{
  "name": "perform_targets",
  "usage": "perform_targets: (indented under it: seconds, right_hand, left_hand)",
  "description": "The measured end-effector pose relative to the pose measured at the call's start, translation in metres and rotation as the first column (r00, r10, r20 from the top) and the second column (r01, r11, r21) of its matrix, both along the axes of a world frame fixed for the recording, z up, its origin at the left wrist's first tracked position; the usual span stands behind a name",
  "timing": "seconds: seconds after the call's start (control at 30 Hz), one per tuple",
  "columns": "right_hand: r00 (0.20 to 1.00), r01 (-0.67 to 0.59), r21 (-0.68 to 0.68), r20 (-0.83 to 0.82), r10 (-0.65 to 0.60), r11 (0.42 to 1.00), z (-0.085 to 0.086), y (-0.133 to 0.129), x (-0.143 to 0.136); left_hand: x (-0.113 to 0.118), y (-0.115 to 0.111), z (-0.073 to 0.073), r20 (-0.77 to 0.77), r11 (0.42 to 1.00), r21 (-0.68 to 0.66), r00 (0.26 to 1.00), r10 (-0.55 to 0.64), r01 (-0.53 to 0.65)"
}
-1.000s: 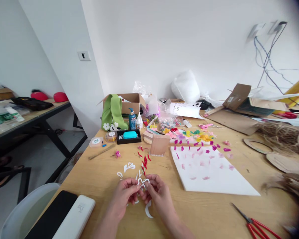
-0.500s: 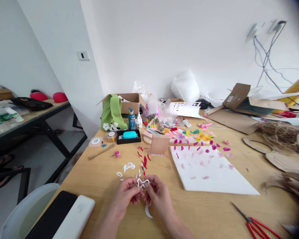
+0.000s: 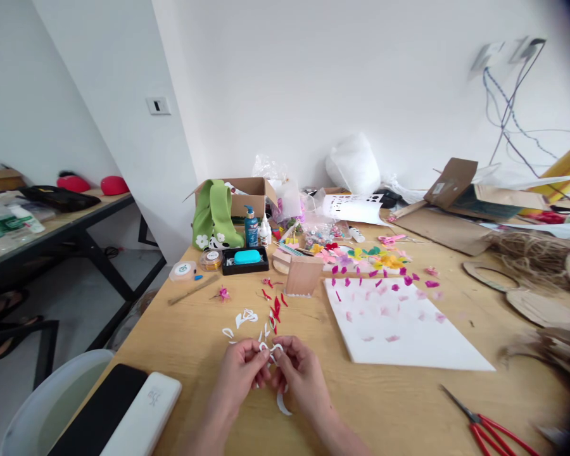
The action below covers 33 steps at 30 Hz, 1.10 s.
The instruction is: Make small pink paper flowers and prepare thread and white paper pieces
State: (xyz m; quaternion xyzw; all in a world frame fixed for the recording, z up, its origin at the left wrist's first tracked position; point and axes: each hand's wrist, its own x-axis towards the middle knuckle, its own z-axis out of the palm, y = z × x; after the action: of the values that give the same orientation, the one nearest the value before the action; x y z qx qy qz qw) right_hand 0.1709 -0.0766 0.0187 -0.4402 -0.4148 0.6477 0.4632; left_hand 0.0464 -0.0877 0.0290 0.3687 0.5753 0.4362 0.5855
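My left hand point(image 3: 240, 370) and my right hand point(image 3: 303, 372) meet over the table's near middle. Between thumbs and fingers both pinch a thin white curly cut-out piece point(image 3: 278, 348), mostly covered by the fingertips. Beneath the right hand a white crescent-shaped piece point(image 3: 283, 404) shows on the wood. Just beyond the fingers lie more white cut-outs point(image 3: 246, 317) and several narrow red pieces point(image 3: 276, 308). Whether the held piece is paper or thin foam cannot be made out.
A white sheet point(image 3: 422, 345) with purple and pink petals lies to the right. Red-handled scissors point(image 3: 484, 424) rest front right. A small wooden board point(image 3: 304, 277) stands ahead. At front left are a white power bank point(image 3: 142, 415) and a black slab point(image 3: 99, 408), beside a bucket point(image 3: 23, 405).
The thumbs have shifted on the white cut-out, and its middle now looks pulled down between the fingers. Both hands stay in nearly the same place.
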Motion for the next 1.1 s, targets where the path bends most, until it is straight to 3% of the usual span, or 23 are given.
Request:
perform_targets:
  seconds: [0.27,0.4,0.53,0.63,0.8,0.97,1.03,1.1]
  right_hand:
    - [0.997,-0.053,-0.062,-0.055,0.050,0.997,-0.005,0.001,0.004]
    - [0.994,0.100,-0.001,-0.038,-0.100,0.995,0.002,0.004,0.013]
    - [0.957,0.291,0.073,-0.025,-0.290,0.954,0.008,0.014,0.029]
    - [0.949,0.312,0.098,0.023,-0.316,0.945,0.007,0.022,0.037]
    - [0.955,0.028,0.141,0.289,-0.069,0.990,0.004,0.031,0.041]
    - [0.902,-0.171,0.113,0.417,0.110,0.979,0.007,0.032,0.052]
    - [0.841,-0.251,0.122,0.518,0.155,0.960,0.011,0.029,0.056]
    - [0.708,-0.364,0.087,0.673,0.214,0.927,0.013,0.023,0.058]
  left_hand:
    - [0.001,0.001,0.002,-0.028,1.000,0.004,0.999,0.020,-0.020]
    - [-0.009,0.003,0.001,-0.089,0.997,0.010,0.993,0.076,-0.075]
    - [-0.033,0.005,0.001,-0.218,0.981,0.059,0.957,0.193,-0.185]
    - [-0.048,0.007,-0.003,-0.327,0.975,0.076,0.919,0.221,-0.208]
    - [-0.059,0.010,-0.015,-0.534,0.979,0.060,0.822,0.195,-0.193]
    - [-0.061,0.012,-0.012,-0.705,0.987,-0.005,0.700,0.112,-0.163]
    - [-0.060,0.012,-0.009,-0.756,0.989,-0.028,0.650,0.075,-0.147]
    - [-0.059,0.013,-0.006,-0.794,0.990,-0.044,0.606,0.045,-0.132]
